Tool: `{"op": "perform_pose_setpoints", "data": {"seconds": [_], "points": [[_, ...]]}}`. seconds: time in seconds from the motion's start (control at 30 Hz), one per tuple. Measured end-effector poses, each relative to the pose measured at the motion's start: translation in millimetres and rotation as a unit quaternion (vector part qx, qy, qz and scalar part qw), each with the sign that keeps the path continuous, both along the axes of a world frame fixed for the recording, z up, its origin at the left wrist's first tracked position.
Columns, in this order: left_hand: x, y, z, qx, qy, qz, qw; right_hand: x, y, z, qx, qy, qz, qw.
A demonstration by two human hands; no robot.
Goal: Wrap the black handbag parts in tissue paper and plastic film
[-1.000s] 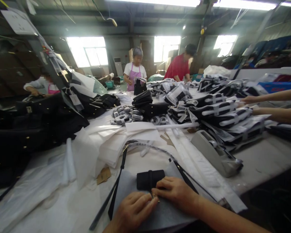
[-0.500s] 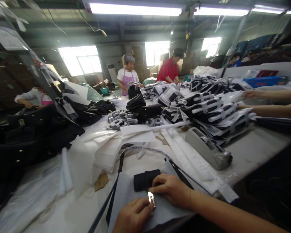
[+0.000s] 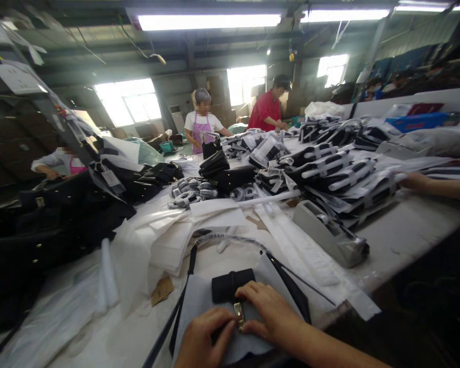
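The black bag [image 3: 297, 296] lies on the near part of the bench [image 3: 417, 220], directly in front of the person, with a pale sheet [image 3: 199, 301] spread over it. Its wrapped handle [image 3: 230, 236] makes an arch on the far side. A dark flap piece [image 3: 232, 285] rests on the sheet, and the gold clasp [image 3: 238, 316] is just below it, between the two hands.

The bag is probably rather light, with soft and bendable sides, so it may shift if it is pushed from one side only. The clasp looks small, stiff and smooth; it may slip under the fingers, and its shiny face could be scratched. Its side edges seem the safest place to take hold.

The left hand [image 3: 203, 335] is bent, with thumb and forefinger tips close together at the clasp's left edge; whether they really pinch it, one cannot tell. The right hand [image 3: 270, 314] is partly spread: its forefinger reaches near the clasp's upper end, and its thumb is beside the lower end.
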State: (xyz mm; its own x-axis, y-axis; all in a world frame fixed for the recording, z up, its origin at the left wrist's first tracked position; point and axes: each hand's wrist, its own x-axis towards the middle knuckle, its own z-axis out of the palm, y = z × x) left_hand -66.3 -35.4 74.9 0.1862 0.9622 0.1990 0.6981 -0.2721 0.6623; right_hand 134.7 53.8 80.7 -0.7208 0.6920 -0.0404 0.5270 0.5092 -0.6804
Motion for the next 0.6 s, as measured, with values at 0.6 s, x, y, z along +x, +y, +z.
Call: {"op": "perform_pose_setpoints", "data": {"seconds": [0.6], "points": [[17.7,65.5,37.1,-0.247,0.161,0.149,0.944,-1.2,-4.3,-6.6,0.055,-0.011,0.008,0.998]]}}
